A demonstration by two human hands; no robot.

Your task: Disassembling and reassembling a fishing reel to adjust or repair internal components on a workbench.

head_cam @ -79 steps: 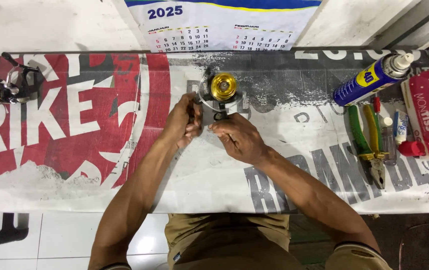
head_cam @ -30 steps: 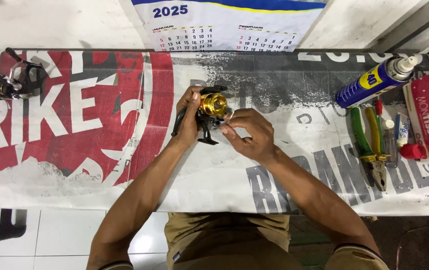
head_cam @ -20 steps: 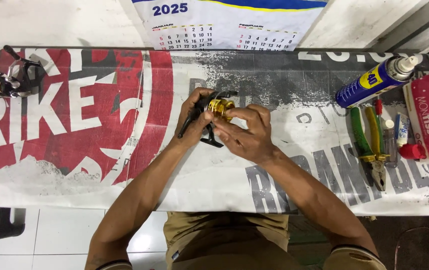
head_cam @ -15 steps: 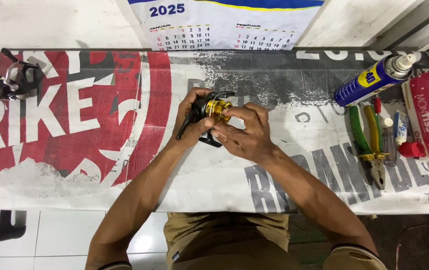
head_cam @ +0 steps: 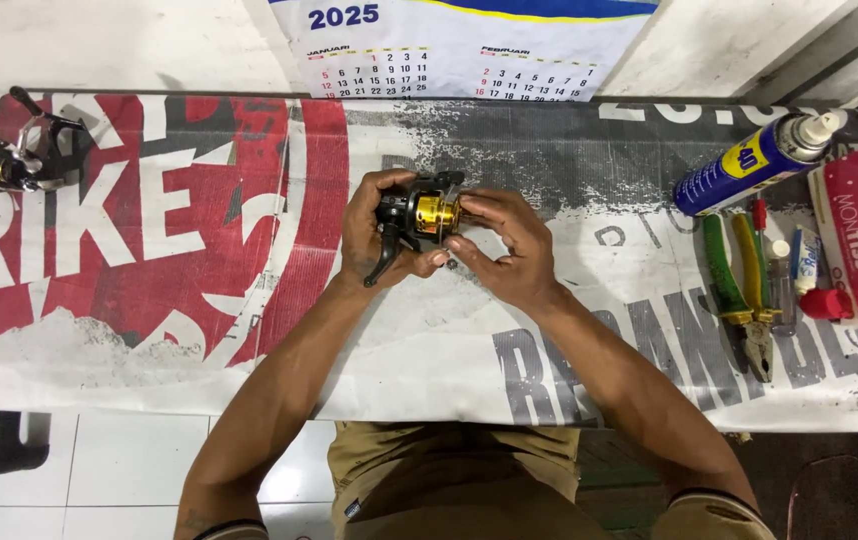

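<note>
Left hand (head_cam: 377, 238) grips black-gold fishing reel (head_cam: 417, 214). Right hand (head_cam: 507, 250) pinches its gold spool from the other side. Spray can (head_cam: 754, 160) far right of it.

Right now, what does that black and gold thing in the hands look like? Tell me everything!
It is a small fishing reel with a black body, a shiny gold spool that looks metallic, and a black stem pointing down to the left. It is held on its side above the printed banner. The left hand cups the body; the right hand pinches the gold end.
</note>
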